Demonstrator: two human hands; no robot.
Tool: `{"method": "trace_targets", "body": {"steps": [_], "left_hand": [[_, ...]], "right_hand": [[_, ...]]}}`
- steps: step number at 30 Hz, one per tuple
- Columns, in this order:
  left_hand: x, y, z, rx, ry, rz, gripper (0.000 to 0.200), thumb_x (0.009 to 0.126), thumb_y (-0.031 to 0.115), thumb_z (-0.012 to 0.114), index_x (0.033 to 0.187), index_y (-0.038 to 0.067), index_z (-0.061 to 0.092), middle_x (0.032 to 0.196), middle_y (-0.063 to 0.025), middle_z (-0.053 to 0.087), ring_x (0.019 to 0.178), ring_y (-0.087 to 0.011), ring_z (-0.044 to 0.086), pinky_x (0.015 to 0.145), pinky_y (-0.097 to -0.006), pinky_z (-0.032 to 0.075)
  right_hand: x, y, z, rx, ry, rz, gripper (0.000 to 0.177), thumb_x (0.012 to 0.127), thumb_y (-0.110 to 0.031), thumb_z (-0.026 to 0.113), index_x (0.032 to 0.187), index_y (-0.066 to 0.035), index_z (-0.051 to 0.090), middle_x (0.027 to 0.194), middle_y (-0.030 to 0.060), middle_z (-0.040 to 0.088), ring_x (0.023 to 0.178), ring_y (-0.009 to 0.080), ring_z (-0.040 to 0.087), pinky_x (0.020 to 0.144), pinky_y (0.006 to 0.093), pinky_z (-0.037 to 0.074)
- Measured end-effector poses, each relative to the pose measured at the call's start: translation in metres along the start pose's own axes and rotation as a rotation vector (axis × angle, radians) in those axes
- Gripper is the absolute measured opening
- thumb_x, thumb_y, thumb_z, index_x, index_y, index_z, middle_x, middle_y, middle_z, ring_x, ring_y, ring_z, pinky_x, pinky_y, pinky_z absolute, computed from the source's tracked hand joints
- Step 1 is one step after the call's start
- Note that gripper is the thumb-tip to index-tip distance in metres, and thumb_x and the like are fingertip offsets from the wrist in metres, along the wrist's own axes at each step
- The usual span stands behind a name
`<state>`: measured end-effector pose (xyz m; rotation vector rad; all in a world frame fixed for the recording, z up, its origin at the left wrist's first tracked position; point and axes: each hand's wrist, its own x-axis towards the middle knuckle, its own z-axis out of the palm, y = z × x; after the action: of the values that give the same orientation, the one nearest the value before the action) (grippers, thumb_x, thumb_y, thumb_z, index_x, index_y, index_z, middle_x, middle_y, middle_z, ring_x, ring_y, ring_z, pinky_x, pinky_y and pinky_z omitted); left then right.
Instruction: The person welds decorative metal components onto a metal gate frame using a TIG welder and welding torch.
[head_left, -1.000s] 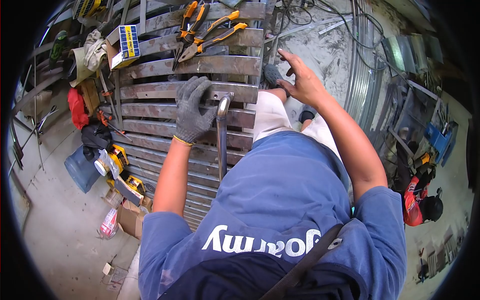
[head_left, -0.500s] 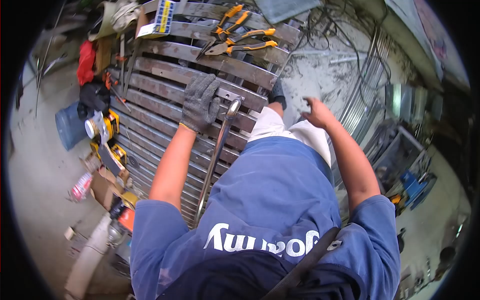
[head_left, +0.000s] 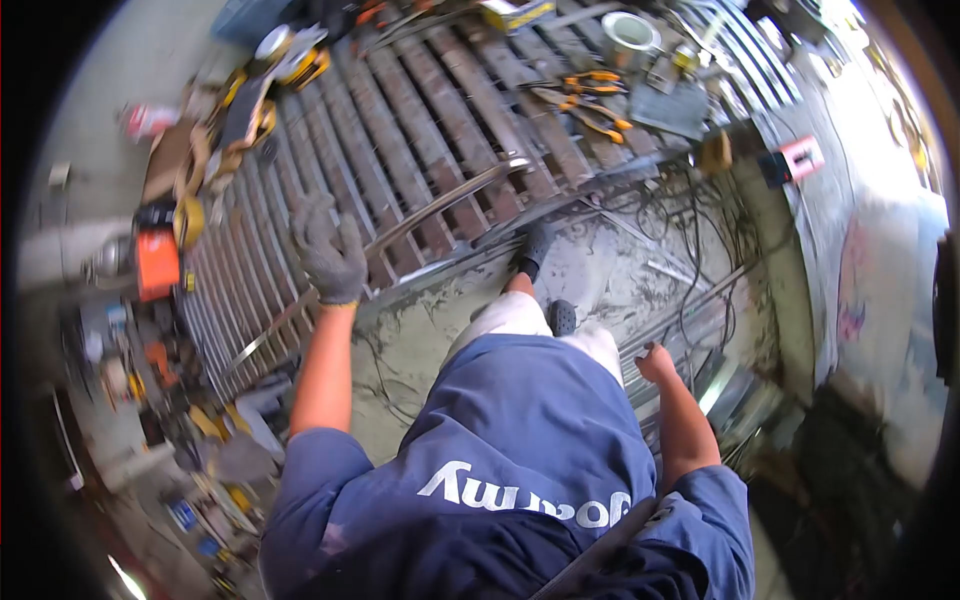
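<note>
Stained concrete workshop floor lay beneath a rack of rusty flat steel slats (head_left: 440,110). Across it ran a long grey steel bar with a hooked end (head_left: 440,205), just under the grey-gloved left hand (head_left: 328,255), fingers spread flat. It looked stiff, heavy and slick, best gripped mid-length. The bare right hand (head_left: 655,362) hung half-curled, its grip unclear. Far beyond the left hand sat a small yellow-and-blue cardboard box (head_left: 515,12), contents hidden
</note>
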<state>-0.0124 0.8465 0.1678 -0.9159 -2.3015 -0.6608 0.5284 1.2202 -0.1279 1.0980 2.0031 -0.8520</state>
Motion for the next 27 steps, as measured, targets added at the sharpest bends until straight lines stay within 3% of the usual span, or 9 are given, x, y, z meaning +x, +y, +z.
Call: {"method": "trace_targets", "body": {"steps": [7, 8, 10, 13, 16, 17, 20, 24, 27], "left_hand": [[-0.266, 0.070, -0.140, 0.034, -0.430, -0.169, 0.046, 0.096, 0.029, 0.075, 0.137, 0.008, 0.070, 0.148, -0.0185, 0.062, 0.146, -0.0438, 0.051, 0.127, -0.0600, 0.036], [-0.295, 0.077, -0.158, 0.103, -0.506, -0.119, 0.049, 0.098, 0.030, 0.074, 0.141, 0.007, 0.068, 0.150, -0.0179, 0.062, 0.147, -0.0427, 0.053, 0.127, -0.0577, 0.039], [-0.358, 0.090, -0.188, 0.034, -0.576, -0.353, 0.055, 0.100, 0.032, 0.072, 0.147, 0.004, 0.064, 0.157, -0.0191, 0.059, 0.143, -0.0413, 0.058, 0.121, -0.0511, 0.047], [-0.414, 0.111, -0.231, -0.067, -0.494, -0.905, 0.058, 0.102, 0.033, 0.071, 0.150, 0.003, 0.059, 0.158, -0.0207, 0.058, 0.139, -0.0413, 0.063, 0.113, -0.0482, 0.054], [-0.475, 0.106, -0.260, -0.020, -0.453, -1.085, 0.064, 0.103, 0.036, 0.070, 0.155, 0.002, 0.054, 0.160, -0.0236, 0.056, 0.140, -0.0406, 0.063, 0.112, -0.0479, 0.055], [-0.488, 0.105, -0.271, -0.017, -0.419, -1.116, 0.064, 0.103, 0.034, 0.070, 0.156, 0.002, 0.053, 0.160, -0.0244, 0.056, 0.141, -0.0415, 0.062, 0.113, -0.0484, 0.055], [-0.523, 0.100, -0.306, -0.023, -0.234, -1.165, 0.063, 0.101, 0.028, 0.073, 0.155, 0.003, 0.053, 0.159, -0.0249, 0.057, 0.141, -0.0430, 0.061, 0.112, -0.0492, 0.055], [-0.614, 0.088, -0.347, 0.039, -0.066, -1.260, 0.063, 0.099, 0.021, 0.075, 0.154, 0.001, 0.054, 0.158, -0.0254, 0.058, 0.144, -0.0440, 0.058, 0.118, -0.0492, 0.051], [-0.690, 0.080, -0.377, 0.143, 0.006, -1.355, 0.058, 0.099, 0.017, 0.076, 0.151, 0.001, 0.056, 0.153, -0.0268, 0.060, 0.146, -0.0449, 0.056, 0.123, -0.0482, 0.047]], "right_hand": [[0.030, -0.014, 0.009, -0.349, -0.078, -0.240, 0.067, 0.093, -0.041, 0.084, 0.144, -0.001, 0.068, 0.125, 0.0279, 0.078, 0.122, 0.0408, 0.075, 0.104, 0.0446, 0.060], [0.039, -0.019, 0.011, -0.416, -0.088, -0.306, 0.066, 0.093, -0.042, 0.084, 0.143, -0.002, 0.069, 0.125, 0.0278, 0.078, 0.122, 0.0409, 0.075, 0.104, 0.0444, 0.060], [0.047, -0.055, 0.006, -0.625, -0.111, -0.424, 0.068, 0.093, -0.045, 0.082, 0.143, -0.001, 0.069, 0.128, 0.0277, 0.078, 0.124, 0.0413, 0.074, 0.108, 0.0441, 0.059], [0.049, -0.122, 0.005, -0.751, -0.077, -0.536, 0.071, 0.093, -0.049, 0.079, 0.142, 0.002, 0.069, 0.130, 0.0281, 0.077, 0.125, 0.0417, 0.074, 0.113, 0.0431, 0.056], [0.045, -0.207, 0.016, -0.748, -0.066, -0.683, 0.071, 0.094, -0.048, 0.079, 0.142, 0.003, 0.067, 0.124, 0.0285, 0.078, 0.122, 0.0412, 0.075, 0.111, 0.0436, 0.056], [0.087, -0.216, 0.036, -0.888, -0.062, -0.807, 0.069, 0.095, -0.045, 0.079, 0.142, 0.004, 0.065, 0.117, 0.0281, 0.080, 0.118, 0.0406, 0.076, 0.108, 0.0439, 0.057], [0.055, -0.319, 0.074, -1.054, -0.083, -0.938, 0.068, 0.096, -0.042, 0.079, 0.144, 0.003, 0.064, 0.109, 0.0256, 0.081, 0.116, 0.0403, 0.077, 0.108, 0.0438, 0.057], [-0.041, -0.456, 0.164, -1.187, -0.145, -0.970, 0.071, 0.095, -0.042, 0.080, 0.150, -0.001, 0.062, 0.145, 0.0287, 0.069, 0.140, 0.0441, 0.064, 0.119, 0.0503, 0.052], [-0.084, -0.529, 0.254, -1.263, -0.191, -1.174, 0.074, 0.092, -0.042, 0.083, 0.150, -0.001, 0.062, 0.145, 0.0287, 0.068, 0.137, 0.0445, 0.064, 0.116, 0.0508, 0.052]]}}
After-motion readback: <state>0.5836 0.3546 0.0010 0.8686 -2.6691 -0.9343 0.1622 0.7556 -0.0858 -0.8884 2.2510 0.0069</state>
